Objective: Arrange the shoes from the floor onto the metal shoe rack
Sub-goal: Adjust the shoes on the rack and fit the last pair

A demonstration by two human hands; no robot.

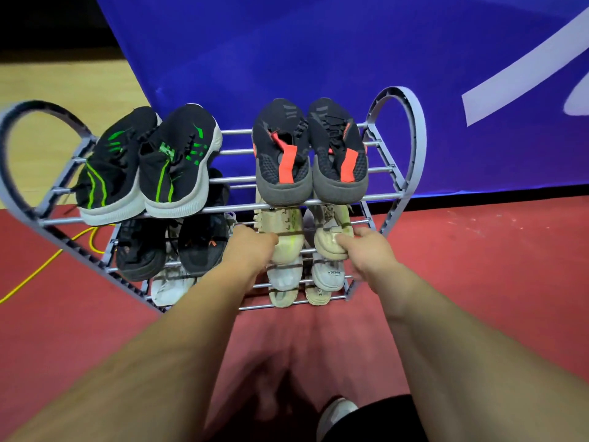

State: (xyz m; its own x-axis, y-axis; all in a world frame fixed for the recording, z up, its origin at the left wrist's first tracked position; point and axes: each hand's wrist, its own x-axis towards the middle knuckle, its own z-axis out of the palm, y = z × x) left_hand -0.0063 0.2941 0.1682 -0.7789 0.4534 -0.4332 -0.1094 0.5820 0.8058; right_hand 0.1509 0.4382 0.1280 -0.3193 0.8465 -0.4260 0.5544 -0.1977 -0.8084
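A grey metal shoe rack point(404, 148) with heart-shaped ends stands against a blue banner. Its top shelf carries a black pair with green stripes point(146, 167) at the left and a dark grey pair with orange tabs point(310, 151) at the right. On the middle shelf sit a black pair point(172, 247) at the left and a cream pair at the right. My left hand point(251, 247) grips the left cream shoe point(285, 247). My right hand point(366, 250) grips the right cream shoe point(330, 247). White and beige shoes point(325, 275) rest on the lowest shelf.
The rack stands on a red floor mat point(478, 266). A yellow cable point(38, 272) runs across the mat at the left. Bare wooden floor point(63, 84) lies behind the rack's left end. My own shoe point(334, 416) shows at the bottom edge.
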